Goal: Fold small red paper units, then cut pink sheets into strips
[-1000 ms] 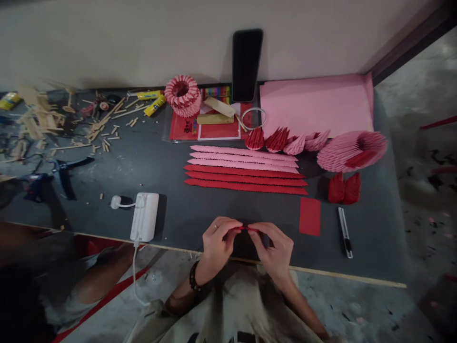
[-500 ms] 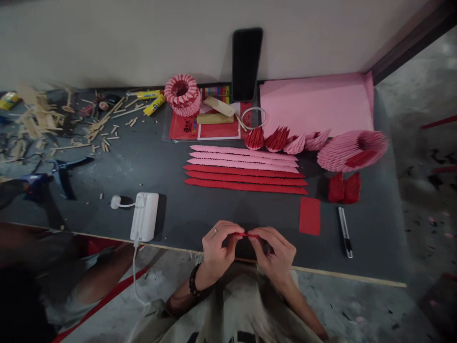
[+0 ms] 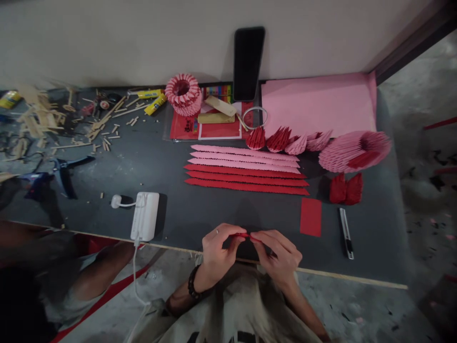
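Between my two hands is a small folded piece of red paper (image 3: 247, 235), held near the table's front edge. My left hand (image 3: 219, 250) pinches one end between thumb and forefinger. The thumb and fingers of my right hand (image 3: 277, 252) pinch the other end. Much of the paper is covered by fingertips. Ahead of my hands lie long strips of interlocked paper pieces, pink ones (image 3: 244, 156) behind and red ones (image 3: 246, 182) in front. To the right of my hands are a flat red paper sheet (image 3: 311, 217) and a utility knife (image 3: 346, 233).
Red folded bundles (image 3: 345, 188) and a pink folded-paper piece (image 3: 353, 151) stand at right. A black phone (image 3: 248, 62) leans on the wall beside a red-and-pink paper ring (image 3: 183, 95). A white power bank (image 3: 144, 216) lies left; wood sticks (image 3: 103, 124) litter the far left. Another person sits left.
My right hand has shifted slightly right and its fingers have spread a little along the red paper. My left hand still pinches its end. The view has moved slightly.
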A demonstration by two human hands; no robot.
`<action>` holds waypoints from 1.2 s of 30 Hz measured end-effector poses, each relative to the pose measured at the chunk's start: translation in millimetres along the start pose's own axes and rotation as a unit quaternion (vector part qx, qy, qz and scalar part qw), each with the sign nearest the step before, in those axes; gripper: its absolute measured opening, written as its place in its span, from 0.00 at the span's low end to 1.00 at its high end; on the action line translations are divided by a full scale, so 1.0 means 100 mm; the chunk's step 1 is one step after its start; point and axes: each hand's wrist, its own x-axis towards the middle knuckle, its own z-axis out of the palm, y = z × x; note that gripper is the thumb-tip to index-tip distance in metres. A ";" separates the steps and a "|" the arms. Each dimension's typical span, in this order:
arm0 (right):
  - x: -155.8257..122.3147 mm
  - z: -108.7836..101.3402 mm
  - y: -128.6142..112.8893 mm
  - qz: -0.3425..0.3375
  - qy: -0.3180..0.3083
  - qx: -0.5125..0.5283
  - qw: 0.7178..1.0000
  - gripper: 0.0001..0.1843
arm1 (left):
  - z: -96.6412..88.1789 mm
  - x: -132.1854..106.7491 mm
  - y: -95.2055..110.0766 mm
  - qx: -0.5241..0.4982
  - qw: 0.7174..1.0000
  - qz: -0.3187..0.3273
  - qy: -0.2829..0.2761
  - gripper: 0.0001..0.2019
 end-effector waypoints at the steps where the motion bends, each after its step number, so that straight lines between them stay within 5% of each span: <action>1: 0.00 -0.01 0.00 0.005 -0.005 0.001 1.000 0.10 | -0.01 0.01 -0.01 -0.001 1.000 0.016 0.003 0.09; 8: 0.01 -0.04 0.04 0.019 -0.084 -0.032 0.996 0.12 | -0.05 0.05 -0.11 0.084 0.985 0.149 -0.032 0.16; 12: 0.06 -0.05 -0.01 0.038 -0.093 0.007 0.995 0.11 | -0.03 0.02 -0.09 0.073 0.991 0.112 -0.028 0.14; 17: 0.03 -0.01 -0.07 0.170 -0.074 0.047 0.982 0.09 | 0.03 -0.04 -0.10 0.089 0.994 0.059 -0.034 0.09; 20: -0.04 0.01 -0.03 0.235 -0.048 0.044 0.970 0.07 | 0.07 -0.05 -0.18 0.123 0.988 0.095 -0.028 0.11; 26: -0.03 -0.07 0.03 0.319 -0.142 0.144 0.926 0.13 | 0.03 -0.04 -0.35 0.141 0.974 0.176 0.006 0.22; 32: 0.04 -0.08 -0.01 0.335 -0.153 0.166 0.914 0.14 | 0.00 -0.11 -0.36 0.181 0.960 0.206 -0.062 0.26; 36: 0.08 -0.08 -0.03 0.298 -0.162 0.139 0.930 0.13 | 0.02 -0.12 -0.33 0.182 0.958 0.220 -0.035 0.26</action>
